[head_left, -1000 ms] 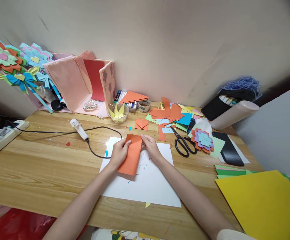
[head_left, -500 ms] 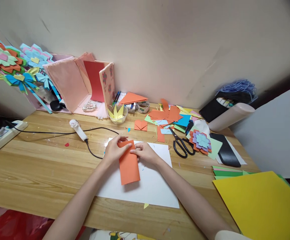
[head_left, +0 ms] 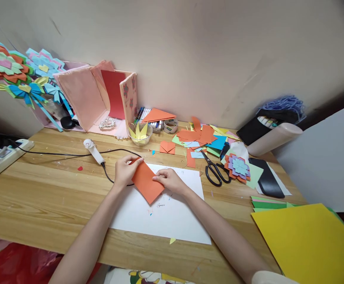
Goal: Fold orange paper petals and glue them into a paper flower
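An orange piece of folded paper (head_left: 147, 182) is held up between both hands, tilted, with one corner pointing down toward me. My left hand (head_left: 126, 170) grips its upper left end, thumb on the face and fingers behind. On its right edge, my right hand (head_left: 169, 180) pinches it between thumb and fingers. Beneath lies a white sheet of paper (head_left: 186, 221) with small scraps and marks on it. A small orange folded paper (head_left: 167, 147) with a heart-shaped flap rests beyond the hands.
Black-handled scissors (head_left: 216, 169) lie to the right, near a layered paper flower (head_left: 238, 167) and a pile of paper scraps (head_left: 197, 136). A white glue gun (head_left: 94, 152) with a black cord is at left. Yellow paper (head_left: 305, 240) sits at front right.
The orange paper has turned from nearly upright to slanting, its lower end swinging right. My left hand has shifted left to its upper corner; my right hand now holds its right edge.
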### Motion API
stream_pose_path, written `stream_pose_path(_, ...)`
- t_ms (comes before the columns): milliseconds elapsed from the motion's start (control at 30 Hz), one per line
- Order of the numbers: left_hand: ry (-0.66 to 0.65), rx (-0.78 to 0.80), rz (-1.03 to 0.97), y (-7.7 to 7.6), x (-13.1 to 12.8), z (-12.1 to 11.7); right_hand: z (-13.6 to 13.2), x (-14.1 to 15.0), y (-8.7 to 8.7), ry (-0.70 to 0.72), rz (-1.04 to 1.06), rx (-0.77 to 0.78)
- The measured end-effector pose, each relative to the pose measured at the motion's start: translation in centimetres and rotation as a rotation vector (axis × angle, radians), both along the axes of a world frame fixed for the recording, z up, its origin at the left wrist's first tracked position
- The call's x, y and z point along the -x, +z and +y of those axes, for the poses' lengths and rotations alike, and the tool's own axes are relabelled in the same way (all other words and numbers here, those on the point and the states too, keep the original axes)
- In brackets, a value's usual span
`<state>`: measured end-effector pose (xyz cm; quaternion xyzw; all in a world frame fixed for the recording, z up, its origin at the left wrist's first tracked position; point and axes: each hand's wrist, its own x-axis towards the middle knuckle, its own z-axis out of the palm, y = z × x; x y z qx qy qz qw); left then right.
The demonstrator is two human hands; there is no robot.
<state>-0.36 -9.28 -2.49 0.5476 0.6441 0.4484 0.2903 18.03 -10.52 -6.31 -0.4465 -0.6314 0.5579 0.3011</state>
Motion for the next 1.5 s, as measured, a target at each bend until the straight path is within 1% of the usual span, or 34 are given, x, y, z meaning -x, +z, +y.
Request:
stream_pose_path(67,0.039,0.007,-0.031,-0.1,0.6,0.3,0.1,-0.2,0.2,0.003,0.041,0.031)
stream_pose_path(167,0.074,0.014,-0.078,-0.5,1.2,0.7,0.3,-0.7,0.5,-0.024,0.142,0.173)
stream_pose_path(233,0.077,0.027,-0.123,-0.7,1.5,0.9,0.7,-1.1,0.4,-0.103,0.197,0.211)
stream_pose_path(300,0.05,0.055,-0.155,-0.8,1.8,1.0,1.1,-1.7,0.2,-0.226,0.237,0.163)
stream_pose_path(367,-0.038,0.109,-0.157,-0.7,2.1,1.0,1.6,-2.4,-0.2,-0.339,0.27,0.096)
stream_pose_path(433,-0.197,0.18,-0.106,-0.3,2.3,0.8,2.0,-3.0,-0.5,-0.407,0.271,0.021)
stream_pose_path(467,-0.288,0.206,-0.06,-0.1,2.3,0.6,2.2,-3.3,-0.6,-0.419,0.256,-0.016)
stream_pose_path(533,-0.449,0.219,0.049,0.4,2.1,0.1,2.2,-3.6,-0.6,-0.398,0.21,-0.071)
stream_pose_path(567,-0.505,0.212,0.096,0.6,1.9,-0.1,2.2,-3.7,-0.6,-0.373,0.186,-0.086)
stream_pose_path(667,-0.595,0.208,0.161,0.7,1.0,-0.7,1.8,-3.5,-0.4,-0.301,0.145,-0.11)
stream_pose_path(733,-0.597,0.213,0.183,0.4,0.3,-1.0,1.6,-3.3,-0.3,-0.282,0.122,-0.139)
stream_pose_path(800,-0.557,0.203,0.206,-0.1,-0.4,-1.1,1.4,-3.1,-0.2,-0.297,0.066,-0.209)
stream_pose_path(867,-0.503,0.178,0.252,-0.5,-0.9,-1.4,1.2,-2.8,0.0,-0.338,-0.044,-0.358)
stream_pose_path(933,-0.464,0.125,0.34,-0.7,-1.5,-1.7,0.9,-2.4,0.3,-0.349,-0.175,-0.55)
stream_pose_path(1000,-0.443,0.052,0.439,-0.7,-2.1,-2.0,0.5,-2.0,0.6,-0.299,-0.273,-0.698)
stream_pose_path(1033,-0.441,0.015,0.479,-0.6,-2.3,-2.2,0.3,-1.8,0.8,-0.265,-0.303,-0.738)
stream_pose_path(1100,-0.441,-0.047,0.537,-0.5,-2.7,-2.5,0.0,-1.4,1.0,-0.213,-0.336,-0.768)
stream_pose_path(1167,-0.444,-0.092,0.577,-0.4,-3.0,-2.7,-0.2,-1.1,1.1,-0.2,-0.344,-0.767)
stream_pose_path(1300,-0.437,-0.137,0.606,-0.6,-3.1,-2.7,-0.3,-1.0,1.0,-0.235,-0.327,-0.744)
stream_pose_path(1500,-0.422,-0.131,0.579,-0.5,-2.9,-2.6,0.3,-1.4,0.7,-0.325,-0.302,-0.704)
